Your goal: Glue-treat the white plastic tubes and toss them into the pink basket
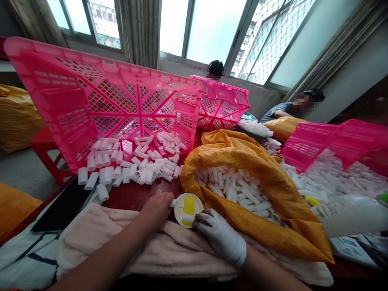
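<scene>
From my remote seat the biggest thing is the large pink plastic lattice basket [121, 105]. It is tipped up on one edge with its open face toward me, I judge so that the short white plastic tubes [136, 161] slide out onto the dark red tabletop [133, 196] within arm's reach. To the right slumps a crinkled yellow-orange woven sack [273, 190], its mouth rolled back, which keeps more of the same smooth, hollow cylinders exposed and easy to pick from. Along the near edge lies a pale pink fluffy towel [121, 234], soft and bunched, apparently a cushion for the forearms. A flat black glossy slab [62, 210], perhaps a phone, sits left of it, out of the way. Two other people sit at the far side behind a second pink basket [222, 105]. Between my operator's hands sits a small round white dish [198, 204] holding a yellow block, maybe a sponge, placed centrally so both hands meet at it. The bare left hand [157, 210] has its fingers drawn together, pinching a small white tube [173, 203] right at the dish's left rim. The white-gloved right hand [220, 234] is curled with its fingertips touching the near rim; whether it grips anything I cannot tell.
</scene>
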A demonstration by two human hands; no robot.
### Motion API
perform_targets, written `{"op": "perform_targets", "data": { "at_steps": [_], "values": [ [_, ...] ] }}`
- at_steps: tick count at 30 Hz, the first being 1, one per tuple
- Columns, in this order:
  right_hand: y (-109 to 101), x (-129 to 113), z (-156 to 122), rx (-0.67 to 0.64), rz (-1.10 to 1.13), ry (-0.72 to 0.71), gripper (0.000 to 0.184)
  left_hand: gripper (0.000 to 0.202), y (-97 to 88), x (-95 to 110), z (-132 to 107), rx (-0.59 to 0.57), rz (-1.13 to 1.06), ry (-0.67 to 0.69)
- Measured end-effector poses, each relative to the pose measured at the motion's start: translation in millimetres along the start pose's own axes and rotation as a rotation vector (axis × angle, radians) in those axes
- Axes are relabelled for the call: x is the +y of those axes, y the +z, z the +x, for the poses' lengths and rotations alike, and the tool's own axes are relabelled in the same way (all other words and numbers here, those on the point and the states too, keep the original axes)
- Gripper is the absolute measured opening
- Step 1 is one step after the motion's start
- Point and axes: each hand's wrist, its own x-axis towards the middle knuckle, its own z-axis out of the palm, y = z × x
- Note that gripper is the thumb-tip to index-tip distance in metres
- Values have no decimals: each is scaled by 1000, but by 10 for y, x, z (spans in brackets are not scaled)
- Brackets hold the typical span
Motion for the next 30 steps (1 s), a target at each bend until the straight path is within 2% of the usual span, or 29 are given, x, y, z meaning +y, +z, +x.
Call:
{"op": "perform_targets", "data": {
  "at_steps": [3,5,7,10,11,13,14,16,18,19,20,22,24,25,27,30],
  "values": [
    [-45,-54,28,-57,52,-88,22,8,-5,6,4,-14,14,-12],
    [-41,-63,55,-16,129,-88,23,10,-11,11,10,-10,30,-26],
    [-3,-52,95,166,298,12,24,11,-31,22,16,17,56,-30],
    [82,-19,180,541,655,312,25,9,-98,55,14,67,99,-11],
    [102,-10,210,610,762,401,24,8,-125,71,8,77,100,2],
    [105,-4,252,652,893,495,22,7,-173,107,-13,83,79,33],
    [85,-8,260,657,909,487,21,7,-190,128,-28,76,58,51],
    [10,-31,251,641,843,373,19,9,-203,181,-64,46,16,86],
    [-80,-64,230,552,719,227,20,11,-185,254,-103,4,-3,101],
    [-114,-80,226,494,666,201,20,12,-166,300,-121,-14,6,96],
    [-134,-93,230,442,625,226,19,12,-143,350,-139,-25,30,80],
    [-118,-107,265,365,567,387,20,14,-97,451,-169,-37,96,30],
    [-39,-113,319,301,516,550,33,18,-71,533,-194,-66,135,-14],
    [12,-118,346,275,497,586,38,20,-73,560,-208,-84,132,-30],
    [106,-144,384,253,479,572,41,21,-106,588,-245,-125,77,-44],
    [156,-227,366,252,461,470,42,22,-207,604,-340,-179,-46,-30]
  ]
}}
